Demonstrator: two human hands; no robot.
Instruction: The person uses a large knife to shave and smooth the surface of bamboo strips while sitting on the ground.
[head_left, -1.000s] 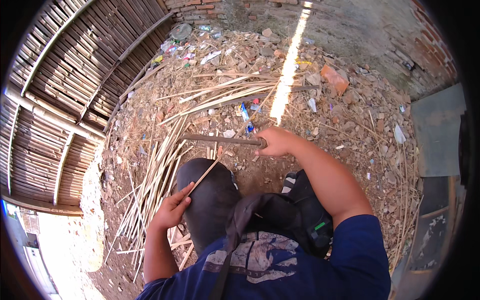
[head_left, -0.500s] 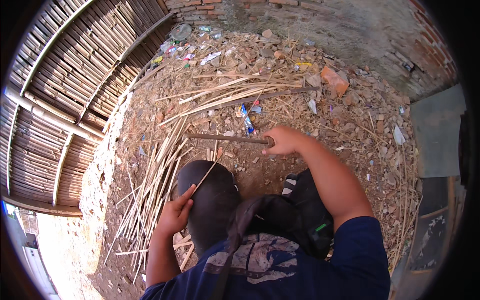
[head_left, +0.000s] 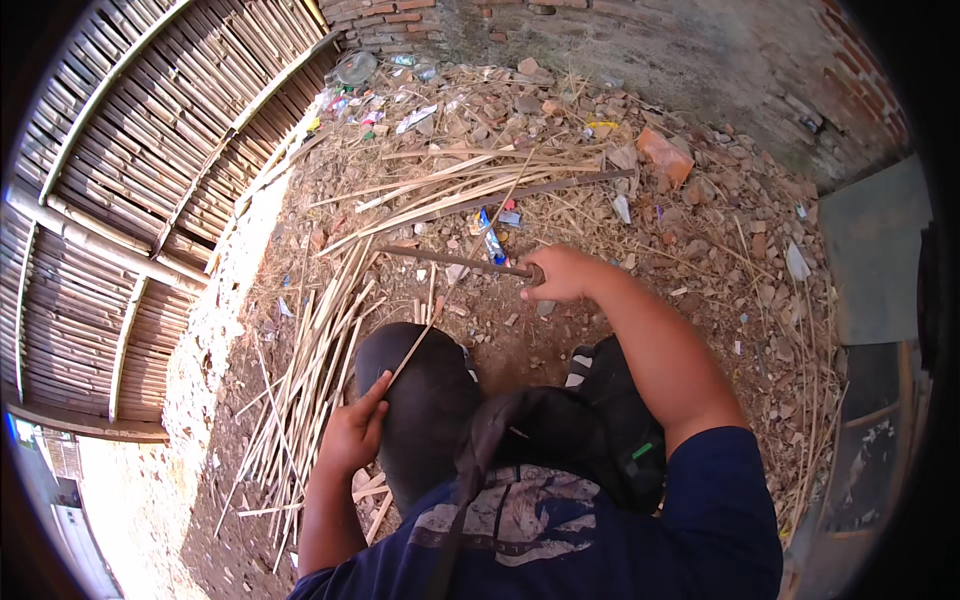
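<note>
My left hand (head_left: 352,430) pinches the near end of a thin bamboo strip (head_left: 413,348) beside my left knee. The strip slants across that knee, away and to the right. In my right hand (head_left: 558,275) is the handle of a long, dark-bladed knife (head_left: 450,262). Its blade points left, roughly level, and crosses the strip beyond the knee; whether the two touch I cannot tell. My right fingers are wrapped round the handle and partly hide it.
A pile of split bamboo strips (head_left: 300,400) lies left of my leg, and more strips (head_left: 440,205) lie ahead. Rubble, dry straw and litter cover the ground, with a broken brick (head_left: 665,157). A bamboo wall (head_left: 130,180) stands left, a brick wall (head_left: 640,45) at the back.
My right hand has shifted slightly away and left. The knife's blade tip has swung farther from me, so the blade now tilts. My left hand keeps its grip on the strip.
</note>
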